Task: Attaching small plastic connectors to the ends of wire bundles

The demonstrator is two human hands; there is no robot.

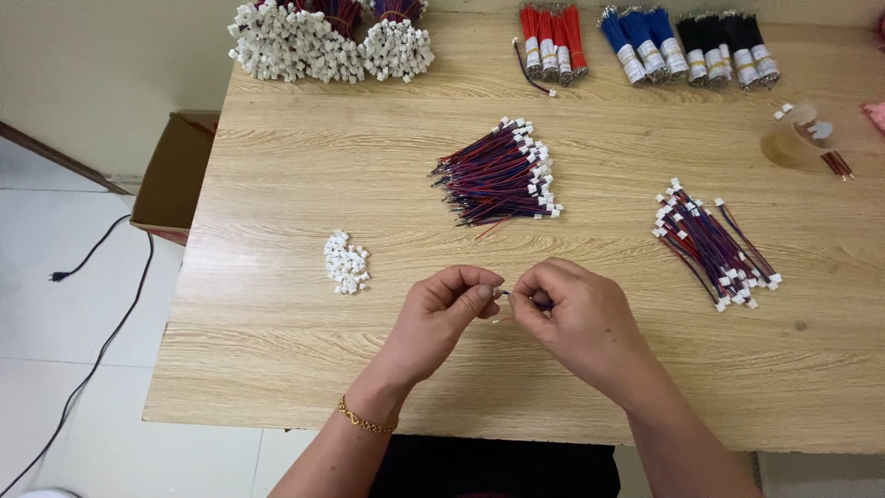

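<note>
Your left hand and right hand both pinch a thin wire lead low over the table, fingertips clamped on it. It looks featherlight, floppy and probably slippery, so I'd grip right by the connector end. Loose white connectors sit at 9 o'clock, the wire bundle at 12.

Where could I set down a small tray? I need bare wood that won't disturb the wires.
Bare: the table's left near corner, below the white connector pile, and the right front edge. Crowded: the back row of bundles and the middle wire heap.
</note>
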